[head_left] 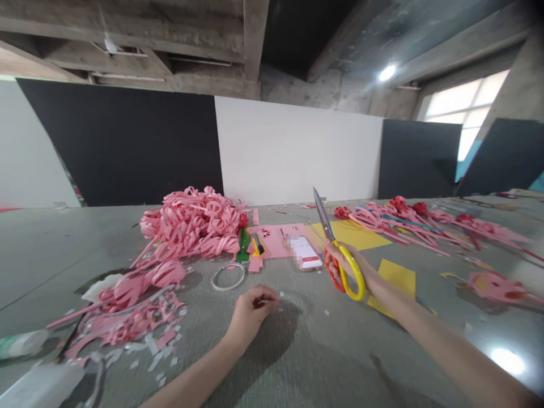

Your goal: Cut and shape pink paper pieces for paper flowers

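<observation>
My right hand (356,267) grips a pair of scissors (340,255) with one yellow and one red handle; the blades are closed and point up and away from me. My left hand (251,311) rests on the grey floor with its fingers curled, pinching at something too small to make out. A phone (306,253) lies on pink paper (278,238) just left of the scissors. A heap of pink cut-paper flowers (193,221) sits beyond my left hand.
A tape ring (228,275), a green ruler and a yellow utility knife (257,245) lie ahead. Yellow sheets (397,276) are under and beyond my right arm. Pink and red paper flowers on sticks (408,221) spread to the right. Pink scraps (127,323) litter the left.
</observation>
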Available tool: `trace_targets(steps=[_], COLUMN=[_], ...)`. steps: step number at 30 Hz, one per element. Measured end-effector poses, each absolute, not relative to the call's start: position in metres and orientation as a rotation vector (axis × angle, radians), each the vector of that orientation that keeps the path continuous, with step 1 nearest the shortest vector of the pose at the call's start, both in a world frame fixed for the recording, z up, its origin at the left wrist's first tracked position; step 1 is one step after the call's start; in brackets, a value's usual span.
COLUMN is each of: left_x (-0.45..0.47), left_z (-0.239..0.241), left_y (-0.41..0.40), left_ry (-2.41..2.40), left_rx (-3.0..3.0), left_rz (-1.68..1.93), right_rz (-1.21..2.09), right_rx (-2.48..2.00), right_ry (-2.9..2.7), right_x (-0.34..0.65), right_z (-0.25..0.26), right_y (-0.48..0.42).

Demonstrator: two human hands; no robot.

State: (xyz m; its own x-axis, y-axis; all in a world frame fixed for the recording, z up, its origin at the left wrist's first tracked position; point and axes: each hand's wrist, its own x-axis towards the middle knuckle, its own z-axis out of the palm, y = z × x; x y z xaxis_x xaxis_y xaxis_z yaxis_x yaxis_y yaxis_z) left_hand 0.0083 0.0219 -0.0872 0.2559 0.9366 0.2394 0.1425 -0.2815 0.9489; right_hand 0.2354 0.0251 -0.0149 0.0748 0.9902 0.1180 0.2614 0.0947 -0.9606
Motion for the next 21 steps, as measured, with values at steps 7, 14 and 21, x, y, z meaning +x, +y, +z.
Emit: trace_targets(steps=[7,14,21], left_x=[0.008,0.007,0.007], left_z=[-0.088,-0.087,-0.092], left_y=[0.023,0.022,0.025], left_ry=[0.997,1.098,1.086], left_rx=[1.642,1.555,1.412], left_rz=[1.156,1.186,1.170], right_rz=[0.901,0.898,0.924], right_rx=[-1.370,-1.401,-1.433], right_ry=[-1.360,-1.356,-1.370], right_x=[0.235,0.236,0.237], right_z=[-0.023,-0.028,-0.029], right_y=[0.031,0.034,0.032])
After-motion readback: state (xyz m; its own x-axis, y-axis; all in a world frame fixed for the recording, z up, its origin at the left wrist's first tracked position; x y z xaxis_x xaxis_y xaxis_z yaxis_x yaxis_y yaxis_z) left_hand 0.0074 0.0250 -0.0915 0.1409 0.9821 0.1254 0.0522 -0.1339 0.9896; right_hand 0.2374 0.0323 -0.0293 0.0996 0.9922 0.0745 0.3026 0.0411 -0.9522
